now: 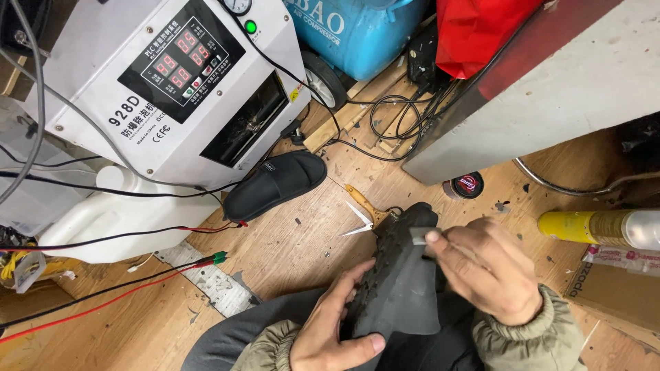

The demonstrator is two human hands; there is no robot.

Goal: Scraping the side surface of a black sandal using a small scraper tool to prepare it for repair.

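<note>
In the lower middle of the frame, a black shoe (402,275) lay sole-up on the person's lap. The left hand (330,330) was wrapped around its heel end, thumb and fingers closed on it. The right hand (491,271) pinched a small grey block (421,235) against the sole, fingers tight together on it. The shoe looked light and bendy, with a bumpy rubber sole, so the sides seemed the best place to hold. Just above it lay scissors (362,211) on the wooden floor (302,240). Further up and left lay a black slipper (275,184), beside a white machine (137,89). A yellow spray can (598,227) lay at the right.
</note>
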